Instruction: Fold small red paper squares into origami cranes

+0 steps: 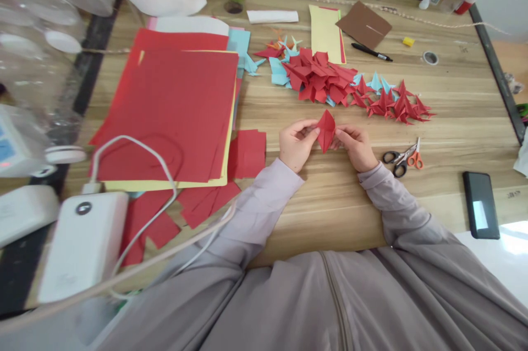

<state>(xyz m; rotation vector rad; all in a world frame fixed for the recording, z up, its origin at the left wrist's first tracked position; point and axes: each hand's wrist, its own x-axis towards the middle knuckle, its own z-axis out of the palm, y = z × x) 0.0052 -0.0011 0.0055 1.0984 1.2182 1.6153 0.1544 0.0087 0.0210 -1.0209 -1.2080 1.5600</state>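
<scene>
A piece of folded red paper, diamond-shaped with a crease down its middle, is held upright just above the table. My left hand pinches its left edge between thumb and fingers. On the opposite edge, my right hand grips it the same way. Beyond both hands lies a heap of folded red paper pieces. Several pointed red paper cranes form a row to its right, with light blue folded ones behind them.
Red paper sheets are stacked at left, near cut red squares. A white power bank with a cable stands at lower left. Scissors and a phone lie at right. Farther back are a pen and brown paper.
</scene>
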